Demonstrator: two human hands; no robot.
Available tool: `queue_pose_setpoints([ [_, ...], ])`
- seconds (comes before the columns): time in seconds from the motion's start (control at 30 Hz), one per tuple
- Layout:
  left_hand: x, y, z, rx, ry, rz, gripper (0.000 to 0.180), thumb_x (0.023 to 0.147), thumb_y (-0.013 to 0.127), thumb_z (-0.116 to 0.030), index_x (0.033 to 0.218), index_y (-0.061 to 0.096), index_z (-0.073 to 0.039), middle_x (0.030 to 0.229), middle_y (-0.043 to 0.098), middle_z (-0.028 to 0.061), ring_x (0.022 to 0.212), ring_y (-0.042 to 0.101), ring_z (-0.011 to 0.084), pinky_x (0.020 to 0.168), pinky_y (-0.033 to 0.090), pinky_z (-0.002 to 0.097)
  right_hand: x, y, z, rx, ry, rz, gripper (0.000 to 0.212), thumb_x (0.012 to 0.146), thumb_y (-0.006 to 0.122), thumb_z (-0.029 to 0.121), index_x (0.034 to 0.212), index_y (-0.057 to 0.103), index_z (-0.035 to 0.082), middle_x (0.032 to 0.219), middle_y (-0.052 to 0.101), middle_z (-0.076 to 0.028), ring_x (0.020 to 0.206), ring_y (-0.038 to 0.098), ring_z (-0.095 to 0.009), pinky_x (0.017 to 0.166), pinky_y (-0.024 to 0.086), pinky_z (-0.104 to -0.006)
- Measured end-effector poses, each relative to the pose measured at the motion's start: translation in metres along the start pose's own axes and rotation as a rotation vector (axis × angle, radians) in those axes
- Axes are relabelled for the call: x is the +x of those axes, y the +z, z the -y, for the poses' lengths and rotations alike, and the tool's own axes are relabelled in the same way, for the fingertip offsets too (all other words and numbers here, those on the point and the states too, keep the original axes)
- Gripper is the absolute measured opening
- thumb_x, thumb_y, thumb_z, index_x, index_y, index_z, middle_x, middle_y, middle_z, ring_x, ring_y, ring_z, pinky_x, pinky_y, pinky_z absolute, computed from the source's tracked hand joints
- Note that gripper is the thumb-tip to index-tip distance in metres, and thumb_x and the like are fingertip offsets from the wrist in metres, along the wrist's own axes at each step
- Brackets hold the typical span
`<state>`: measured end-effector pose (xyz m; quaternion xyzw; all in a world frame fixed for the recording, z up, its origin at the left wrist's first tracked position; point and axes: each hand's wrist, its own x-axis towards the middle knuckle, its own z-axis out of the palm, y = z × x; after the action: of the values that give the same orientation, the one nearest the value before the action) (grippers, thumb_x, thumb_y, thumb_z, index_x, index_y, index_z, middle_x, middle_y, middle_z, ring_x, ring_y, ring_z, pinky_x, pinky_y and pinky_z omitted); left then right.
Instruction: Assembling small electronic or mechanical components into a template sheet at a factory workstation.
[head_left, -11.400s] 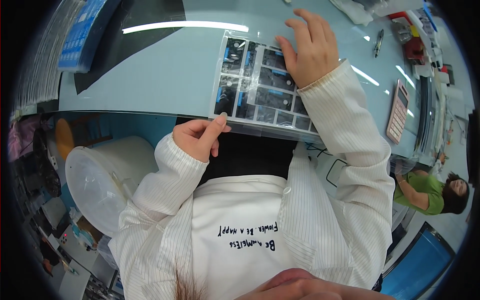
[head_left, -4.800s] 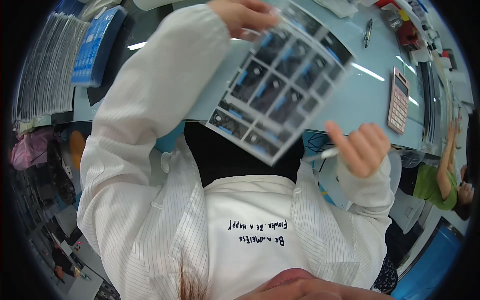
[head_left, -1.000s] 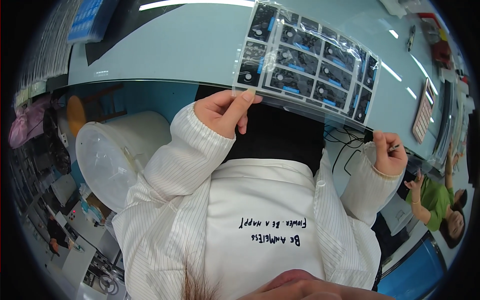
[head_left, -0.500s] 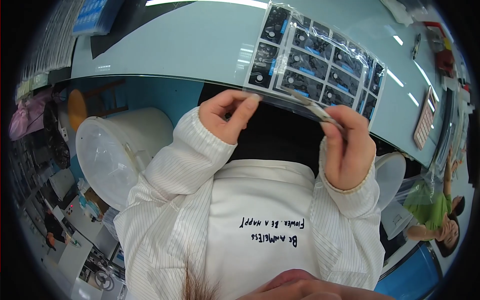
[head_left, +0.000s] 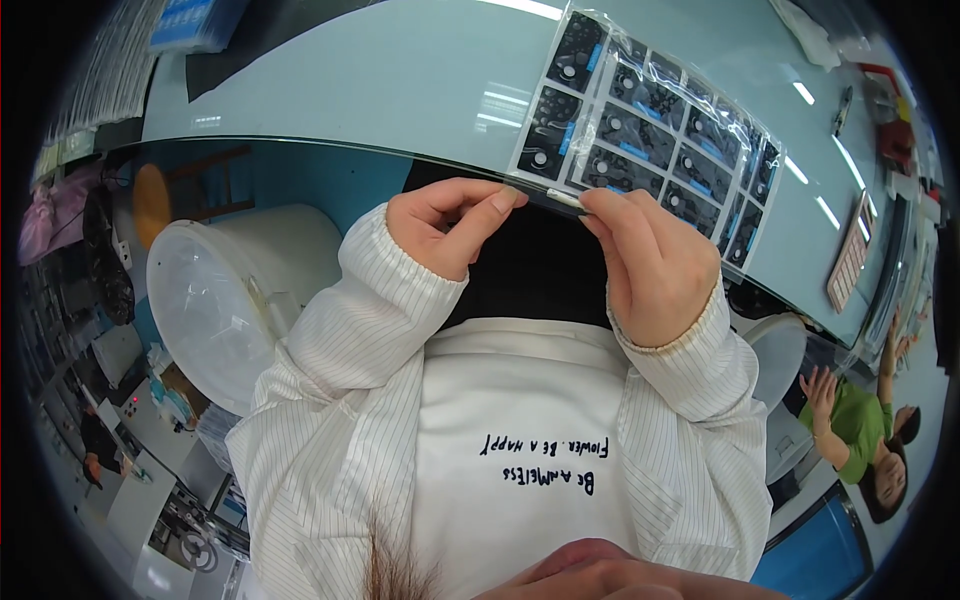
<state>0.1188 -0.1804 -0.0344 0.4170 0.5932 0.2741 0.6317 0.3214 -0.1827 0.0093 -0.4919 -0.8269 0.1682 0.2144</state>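
A flat sheet (head_left: 583, 98) with a grid of dark panels and blue labels lies under shiny clear plastic film at the table's near edge. With thumb and forefinger pinched together, my left hand (head_left: 455, 222) is at the near left corner of that film. Close beside it, my right hand (head_left: 655, 260) is closed, fingertips pressed together. A slim silver tool (head_left: 566, 198) pokes out from those fingertips toward the left hand, low along the film's edge. Most of the tool is hidden behind my right fingers, so its kind is unclear.
The glass-topped table (head_left: 360, 90) ends just beyond my hands. A pink calculator (head_left: 850, 255) lies at its right. Stacked sheets (head_left: 105, 75) stand far left. Below the table is a large white bin (head_left: 215, 310). A person in green (head_left: 855, 430) is at the far right.
My right hand has moved left and turned palm-down, bringing the silver tool near my left hand. The sheet appears shifted slightly right and up in view. My left hand keeps its pinch.
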Motion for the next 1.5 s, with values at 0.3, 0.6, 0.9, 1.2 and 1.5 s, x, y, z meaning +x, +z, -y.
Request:
queue_pose_setpoints([
  [0.3,0.001,0.006,0.001,-0.045,0.045,-0.064,0.015,0.088,0.062,-0.014,0.091,0.071,-0.001,0.061,0.058,0.0001,0.046,0.043,0.0053,0.043,0.033,0.0197,0.0,-0.001,0.0,-0.023,-0.012,0.016,0.023,0.075,0.066,-0.005,0.096,0.061,0.001,0.074,0.061,-0.011,0.059,0.06,-0.025,0.05,0.046,-0.0309],
  [0.6,0.001,0.007,-0.001,-0.028,0.103,-0.08,0.014,0.087,0.063,-0.012,0.09,0.071,-0.001,0.059,0.058,-0.0002,0.046,0.043,0.0049,0.043,0.033,0.0196,0.007,0.001,0.011,-0.231,-0.123,0.038,0.026,0.069,0.061,-0.002,0.094,0.063,-0.001,0.073,0.057,-0.007,0.059,0.059,-0.02,0.049,0.047,-0.0292],
  [0.9,0.001,0.003,-0.007,0.064,0.057,-0.085,0.014,0.086,0.065,-0.014,0.091,0.072,-0.003,0.066,0.063,0.0003,0.052,0.047,0.0049,0.049,0.038,0.0201,-0.023,-0.044,-0.005,-0.394,-0.025,0.131,0.025,0.064,0.063,-0.002,0.089,0.065,0.001,0.074,0.06,-0.008,0.059,0.059,-0.02,0.051,0.047,-0.0302],
  [1.2,0.001,0.001,-0.006,0.059,0.107,-0.119,0.013,0.085,0.064,-0.012,0.087,0.072,-0.002,0.061,0.06,0.0019,0.044,0.044,0.0068,0.042,0.034,0.0203,-0.105,-0.105,-0.049,-0.773,0.187,0.153,0.019,0.068,0.064,-0.003,0.086,0.064,0.003,0.072,0.06,-0.007,0.056,0.057,-0.023,0.05,0.046,-0.0304],
  [1.5,-0.021,-0.086,-0.028,0.183,0.404,0.074,0.008,0.084,0.061,-0.005,0.085,0.068,-0.001,0.063,0.061,0.0028,0.05,0.056,0.0073,0.046,0.042,0.0188,-0.102,-0.127,-0.055,-0.108,0.279,0.01,0.012,0.077,0.064,-0.009,0.087,0.061,-0.003,0.068,0.057,-0.006,0.055,0.052,-0.01,0.051,0.041,-0.0214],
])
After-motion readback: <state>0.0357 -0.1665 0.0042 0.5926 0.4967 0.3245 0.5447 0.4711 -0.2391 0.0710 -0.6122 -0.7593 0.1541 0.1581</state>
